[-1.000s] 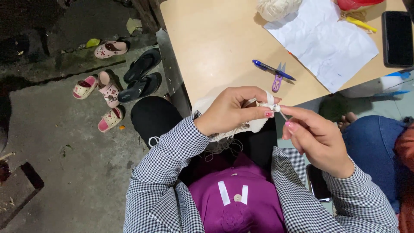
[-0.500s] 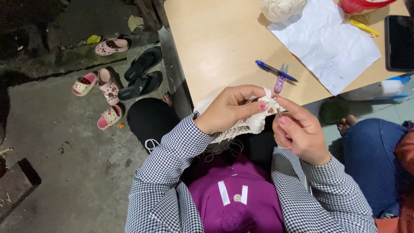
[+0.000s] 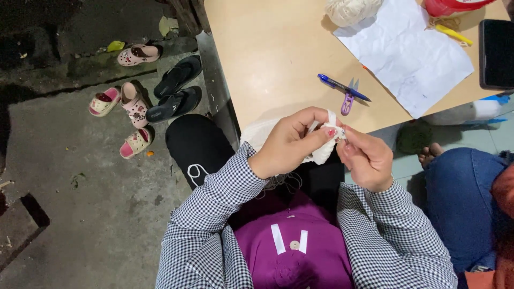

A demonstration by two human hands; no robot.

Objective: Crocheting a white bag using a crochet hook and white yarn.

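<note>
White crochet piece (image 3: 321, 152) pinched between left hand (image 3: 292, 142), right hand (image 3: 367, 158)

Both hands (image 3: 332, 147) pinched together, fingertips touching

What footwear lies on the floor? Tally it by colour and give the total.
Pink sandals: 4
Black flip-flops: 2
Total: 6
</note>
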